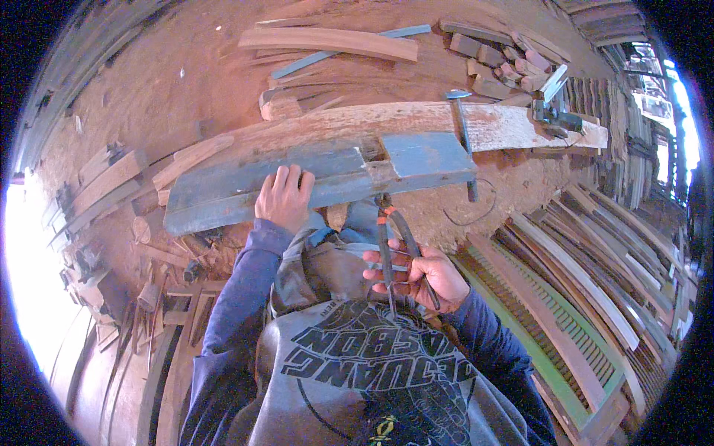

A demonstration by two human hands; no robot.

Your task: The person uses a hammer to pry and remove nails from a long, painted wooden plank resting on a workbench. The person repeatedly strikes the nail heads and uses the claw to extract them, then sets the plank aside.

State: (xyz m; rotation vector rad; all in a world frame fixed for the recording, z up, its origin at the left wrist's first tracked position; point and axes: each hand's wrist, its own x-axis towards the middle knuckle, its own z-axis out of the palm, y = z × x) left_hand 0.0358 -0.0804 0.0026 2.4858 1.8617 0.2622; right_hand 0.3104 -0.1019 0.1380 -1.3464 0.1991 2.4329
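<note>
A worn board with blue-grey paint (245,195) lies across a long plank in front of me. My left hand (285,199) grips its near edge, with the fingers curled over the top. My right hand (424,275) holds pincers (384,234) with dark handles and orange bands. Their handles are spread apart, with my fingers around and between them. The jaws are up against the board's near edge, beside a notch of bare wood; whether they bite on anything is too small to tell. A hammer (461,126) rests at the board's right end, head pointing away.
The long plank (327,123) runs under the board, with a dark power tool (556,119) on its right end. Short wood blocks (513,67) are heaped at the far right. Slats and a green-edged frame (535,312) lie on my right. Timber offcuts (104,182) are on my left.
</note>
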